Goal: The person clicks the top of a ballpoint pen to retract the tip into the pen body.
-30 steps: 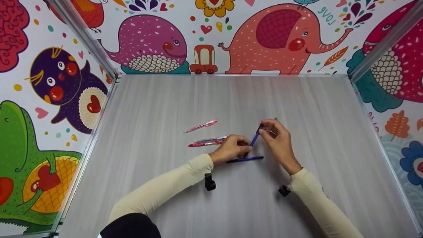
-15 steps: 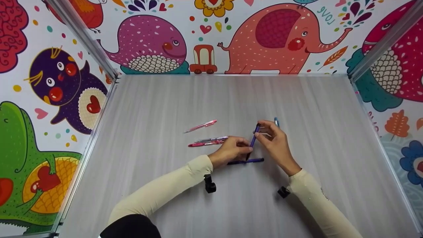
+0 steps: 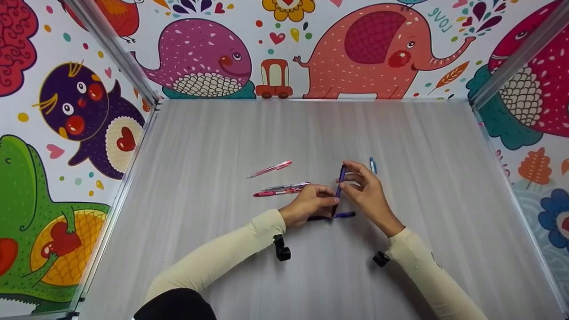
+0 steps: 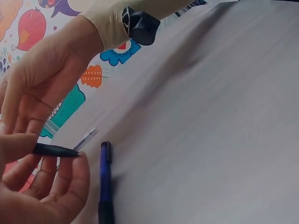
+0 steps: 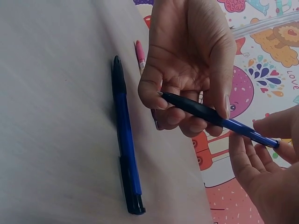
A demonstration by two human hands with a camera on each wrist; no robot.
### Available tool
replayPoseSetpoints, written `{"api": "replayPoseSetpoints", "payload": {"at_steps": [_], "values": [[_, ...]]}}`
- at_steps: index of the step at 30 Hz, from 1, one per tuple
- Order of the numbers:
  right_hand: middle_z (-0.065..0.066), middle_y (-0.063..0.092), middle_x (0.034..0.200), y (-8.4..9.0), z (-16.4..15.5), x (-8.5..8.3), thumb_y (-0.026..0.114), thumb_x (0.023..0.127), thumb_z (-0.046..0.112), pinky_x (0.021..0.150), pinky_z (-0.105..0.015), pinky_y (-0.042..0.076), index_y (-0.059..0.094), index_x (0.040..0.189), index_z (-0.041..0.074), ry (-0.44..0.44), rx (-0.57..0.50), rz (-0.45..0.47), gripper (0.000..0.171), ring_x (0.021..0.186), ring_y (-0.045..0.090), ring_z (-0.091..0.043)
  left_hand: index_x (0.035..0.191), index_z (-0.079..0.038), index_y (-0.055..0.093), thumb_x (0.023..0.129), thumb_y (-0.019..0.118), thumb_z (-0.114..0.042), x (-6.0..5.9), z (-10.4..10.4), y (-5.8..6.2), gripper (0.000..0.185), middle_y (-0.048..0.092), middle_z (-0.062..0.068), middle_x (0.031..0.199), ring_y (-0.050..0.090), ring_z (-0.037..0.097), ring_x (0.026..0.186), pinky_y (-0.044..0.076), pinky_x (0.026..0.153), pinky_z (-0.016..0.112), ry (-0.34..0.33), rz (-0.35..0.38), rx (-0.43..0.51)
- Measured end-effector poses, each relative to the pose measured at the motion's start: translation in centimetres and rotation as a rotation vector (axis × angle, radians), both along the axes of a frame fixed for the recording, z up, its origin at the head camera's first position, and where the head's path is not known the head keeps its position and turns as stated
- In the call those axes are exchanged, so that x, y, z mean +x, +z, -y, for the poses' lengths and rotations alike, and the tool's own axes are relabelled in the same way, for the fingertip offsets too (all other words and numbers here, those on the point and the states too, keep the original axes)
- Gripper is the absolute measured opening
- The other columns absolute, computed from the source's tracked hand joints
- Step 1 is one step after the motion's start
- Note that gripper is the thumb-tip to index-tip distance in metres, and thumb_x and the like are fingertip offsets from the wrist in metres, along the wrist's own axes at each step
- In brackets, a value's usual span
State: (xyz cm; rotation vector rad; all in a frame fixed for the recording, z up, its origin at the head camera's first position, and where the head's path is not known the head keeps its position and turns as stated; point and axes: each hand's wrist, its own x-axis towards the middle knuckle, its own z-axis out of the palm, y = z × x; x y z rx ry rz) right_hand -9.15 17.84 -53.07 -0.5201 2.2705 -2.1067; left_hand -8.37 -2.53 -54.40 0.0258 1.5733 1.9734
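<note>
Between both hands I hold a blue ballpoint pen [image 3: 340,181], raised over the table. My left hand [image 3: 309,203] pinches its dark grip section; in the right wrist view the pen's metal point meets a left fingertip [image 5: 152,97]. Thumb and fingers of my right hand [image 3: 366,189] pinch the opposite end. Below lies a second blue pen [image 5: 125,128] with a dark grip and clip, partly hidden by my left hand in the head view.
Left of my hands a red-pink pen [image 3: 271,193] and a clear-barrelled pen [image 3: 284,187] lie side by side. A light pink pen [image 3: 270,169] lies farther back. Beyond my right hand rests a light blue pen [image 3: 373,165]. Printed panels [image 3: 200,58] wall the table [image 3: 213,133].
My right hand has shifted a little left, swinging the upper end of the held pen leftward so it stands steeper in the head view. The light blue pen has come into sight.
</note>
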Motion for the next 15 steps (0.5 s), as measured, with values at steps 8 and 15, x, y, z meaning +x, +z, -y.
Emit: {"api": "replayPoseSetpoints", "payload": {"at_steps": [8,15], "values": [[-0.026,0.060,0.138,-0.13,0.00,-0.10,0.070,0.098,-0.019,0.096,-0.031,0.061,0.052,0.157,-0.002,0.037,0.021,0.008,0.064,0.116,0.068,-0.052,0.112,0.003,0.075,0.101,0.074,0.001,0.07,-0.09,-0.42,0.011,0.072,0.010,0.104,0.070,0.017,0.082,0.063,0.073,0.033,0.033,0.023,0.056],[-0.026,0.062,0.135,-0.05,0.18,-0.04,0.071,0.098,-0.017,0.095,-0.029,0.061,0.054,0.157,-0.001,0.019,0.028,0.015,0.063,0.114,0.070,-0.044,0.108,-0.001,0.075,0.100,0.074,0.003,0.25,-0.18,-0.69,0.009,0.075,0.006,0.101,0.069,0.016,0.083,0.062,0.071,0.033,0.070,0.024,0.080]]}}
